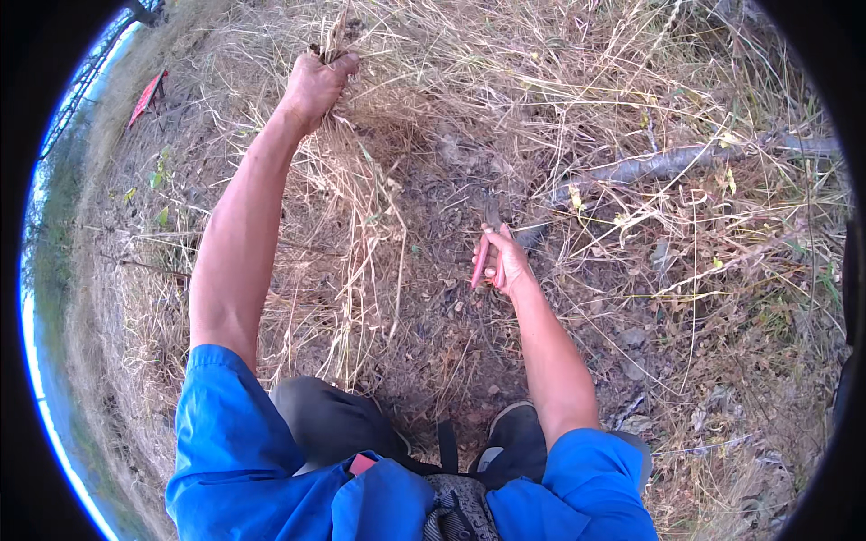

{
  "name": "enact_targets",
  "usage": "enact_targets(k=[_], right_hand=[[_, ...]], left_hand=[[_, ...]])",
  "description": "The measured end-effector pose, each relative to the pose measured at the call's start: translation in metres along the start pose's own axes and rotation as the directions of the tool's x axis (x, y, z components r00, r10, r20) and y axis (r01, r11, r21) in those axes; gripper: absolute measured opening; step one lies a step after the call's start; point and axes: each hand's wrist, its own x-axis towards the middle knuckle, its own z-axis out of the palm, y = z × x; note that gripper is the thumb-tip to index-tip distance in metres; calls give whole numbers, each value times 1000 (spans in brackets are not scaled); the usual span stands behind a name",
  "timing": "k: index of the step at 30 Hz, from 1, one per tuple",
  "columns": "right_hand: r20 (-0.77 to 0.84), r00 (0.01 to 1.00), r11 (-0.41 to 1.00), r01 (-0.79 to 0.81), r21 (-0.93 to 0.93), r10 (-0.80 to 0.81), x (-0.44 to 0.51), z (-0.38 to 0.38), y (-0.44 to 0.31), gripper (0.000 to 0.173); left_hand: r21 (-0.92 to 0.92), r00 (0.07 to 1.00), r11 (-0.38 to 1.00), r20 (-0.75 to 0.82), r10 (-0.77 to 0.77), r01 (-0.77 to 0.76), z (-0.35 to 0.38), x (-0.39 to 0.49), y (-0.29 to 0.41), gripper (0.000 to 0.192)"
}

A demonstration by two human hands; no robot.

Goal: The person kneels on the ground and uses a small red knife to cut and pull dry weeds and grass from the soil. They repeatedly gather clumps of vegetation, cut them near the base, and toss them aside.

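Observation:
My left hand (321, 84), at the upper left, is closed around a bunch of dry grass (358, 203); its root ends stick up past the fist and long stalks hang down below it. Nearer the middle, my right hand (504, 260) holds pruning shears (480, 262) with red handles, the metal blades pointing away from me. The handles are spread apart within my fingers. Under the shears lies dark bare soil with bits of dry litter. Exactly where the blade tips end is hard to tell against the ground.
A grey fallen branch (649, 168) lies in dry grass at the right. Small green-leaved weeds (159, 177) grow at the left. A red panel (147, 100) stands farther off at the upper left. My shoe (511, 412) rests on the ground close below.

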Motion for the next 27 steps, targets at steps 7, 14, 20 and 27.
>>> enact_targets(k=[7,14,20,27], right_hand=[[110,986,988,-111,-108,123,-1,16,1,36],[83,988,987,-124,-99,132,-6,11,-2,35],[115,986,985,-103,-135,119,-6,9,-7,37],[220,946,958,-192,-213,239,-8,-1,-1,38]], left_hand=[[658,978,752,-123,166,-45,-49,-15,41,56],[623,917,782,-297,266,-25,-122,19,51,50],[241,790,931,-496,360,-274,-202,37,84,20],[962,782,270,-190,594,29,-156,2,114,13]])
